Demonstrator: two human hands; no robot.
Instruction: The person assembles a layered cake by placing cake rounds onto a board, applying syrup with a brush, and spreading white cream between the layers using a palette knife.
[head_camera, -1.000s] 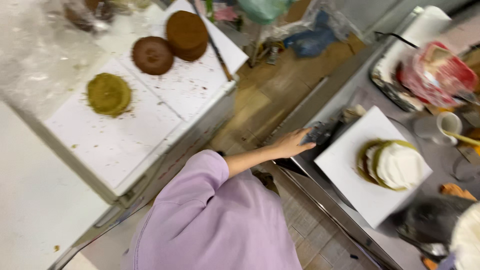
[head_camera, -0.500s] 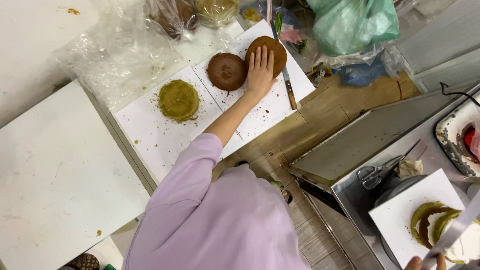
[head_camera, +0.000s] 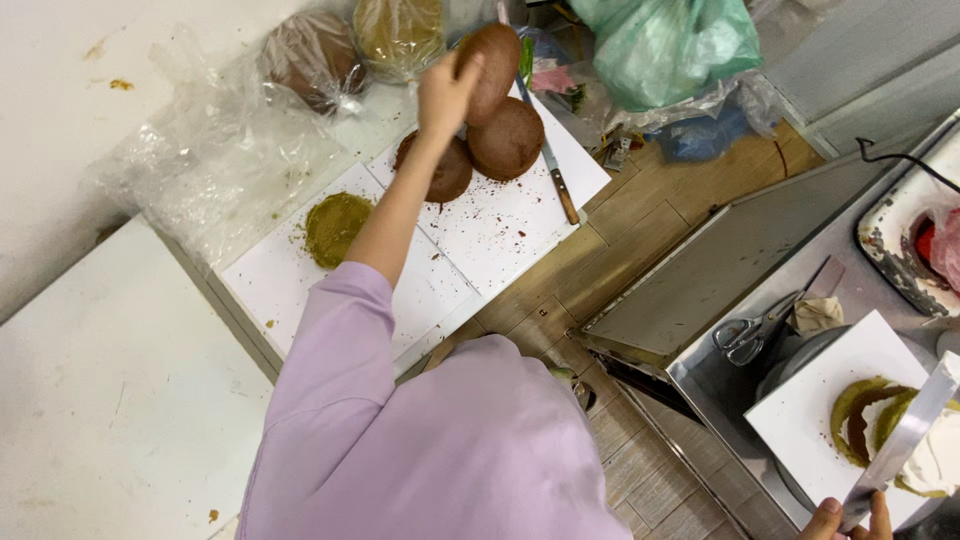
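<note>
Brown cake layer (head_camera: 492, 58) up off the white board (head_camera: 500, 225), gripped at its edge by the left hand (head_camera: 445, 92), fingers curled shut around the rim. Disc stands tilted on edge, long axis running up and away from the wrist, above two more brown layers (head_camera: 508, 138) lying flat on the board. Green layer (head_camera: 335, 225) sits apart, nearer the person's body. Knife (head_camera: 553, 175) lies beside the brown layers, just to their right. Right hand (head_camera: 850, 520), at the frame's bottom corner, closed on a metal spatula (head_camera: 900, 440) over a creamed cake (head_camera: 900, 440) on a white square board (head_camera: 810, 400). Left hand is the one on the lifted layer; the right is well apart.
</note>
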